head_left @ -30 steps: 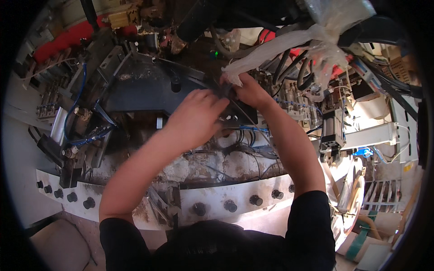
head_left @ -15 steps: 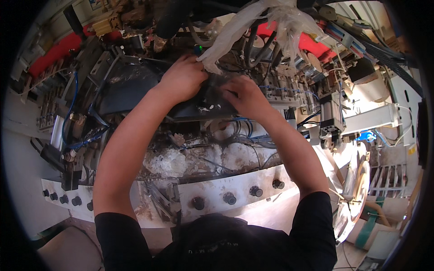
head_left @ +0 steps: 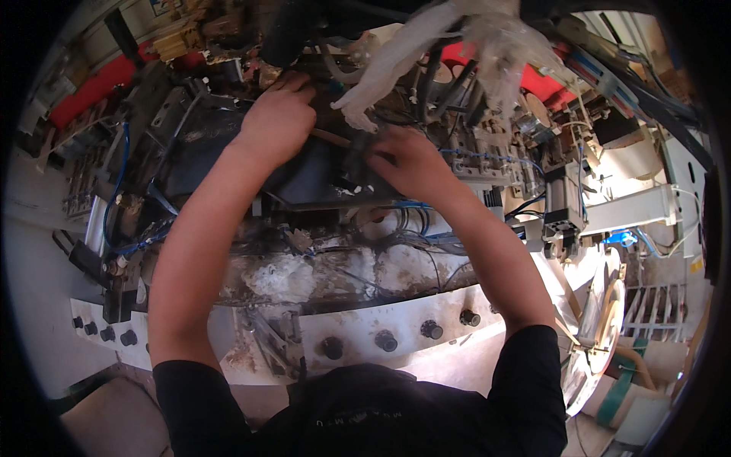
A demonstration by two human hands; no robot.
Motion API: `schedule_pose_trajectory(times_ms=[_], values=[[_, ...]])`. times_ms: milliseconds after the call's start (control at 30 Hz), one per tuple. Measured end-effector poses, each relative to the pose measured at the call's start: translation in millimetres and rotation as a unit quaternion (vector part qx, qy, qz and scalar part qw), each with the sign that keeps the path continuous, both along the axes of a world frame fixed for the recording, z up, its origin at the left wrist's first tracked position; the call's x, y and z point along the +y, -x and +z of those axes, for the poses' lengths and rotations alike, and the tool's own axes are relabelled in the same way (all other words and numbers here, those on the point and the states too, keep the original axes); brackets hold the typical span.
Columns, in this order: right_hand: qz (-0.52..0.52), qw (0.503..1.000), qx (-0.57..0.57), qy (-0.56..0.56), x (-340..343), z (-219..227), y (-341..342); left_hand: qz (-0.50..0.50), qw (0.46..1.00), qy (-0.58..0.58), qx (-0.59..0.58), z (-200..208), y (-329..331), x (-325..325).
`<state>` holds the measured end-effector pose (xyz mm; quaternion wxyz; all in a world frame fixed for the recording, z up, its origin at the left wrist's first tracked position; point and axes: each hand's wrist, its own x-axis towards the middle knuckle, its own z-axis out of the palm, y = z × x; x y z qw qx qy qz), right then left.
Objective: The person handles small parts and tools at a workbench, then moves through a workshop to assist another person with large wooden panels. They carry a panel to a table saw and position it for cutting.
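My left hand [head_left: 278, 118] is over the far part of a dark flat plate [head_left: 304, 179] in the machine, with its fingers bent. A thin tan strip [head_left: 331, 138] runs from beside it toward my right hand; I cannot tell whether it is held. My right hand [head_left: 405, 158] is closed, its fingertips at a small dark part [head_left: 354, 160] above the plate. What it pinches is hidden. White crumbs [head_left: 370, 188] lie on the plate close to it. A crumpled clear plastic sheet [head_left: 396, 57] hangs just beyond both hands.
A white panel with black knobs [head_left: 386, 340] runs along the near side. White residue [head_left: 282, 276] coats the ledge behind it. At the right are a pneumatic cylinder [head_left: 562, 199] and a large wheel [head_left: 608, 320]. Blue tubing [head_left: 124, 160] runs on the left.
My left hand has moved left and away from my right hand, uncovering the tan strip. My right hand has shifted only slightly, staying at the dark part.
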<state>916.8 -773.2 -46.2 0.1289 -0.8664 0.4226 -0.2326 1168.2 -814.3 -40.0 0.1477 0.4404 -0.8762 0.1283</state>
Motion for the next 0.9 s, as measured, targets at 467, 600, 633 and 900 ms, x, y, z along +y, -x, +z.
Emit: schedule_pose_trajectory(times_ms=[467, 600, 633, 900], values=[[-0.09, 0.994, 0.011, -0.061, 19, 20, 4, -0.047, 0.986, 0.069, 0.147, -9, 30, 29], [-0.117, 0.989, 0.079, -0.041, 45, 29, 24, -0.008, 0.985, 0.115, 0.131, -6, 22, 29], [-0.107, 0.99, 0.092, -0.024, 48, 28, 26, 0.006, 0.983, 0.131, 0.131, -6, 23, 30], [-0.096, 0.993, 0.072, -0.001, 29, 13, 11, -0.061, 0.989, 0.063, 0.118, -8, 30, 25]])
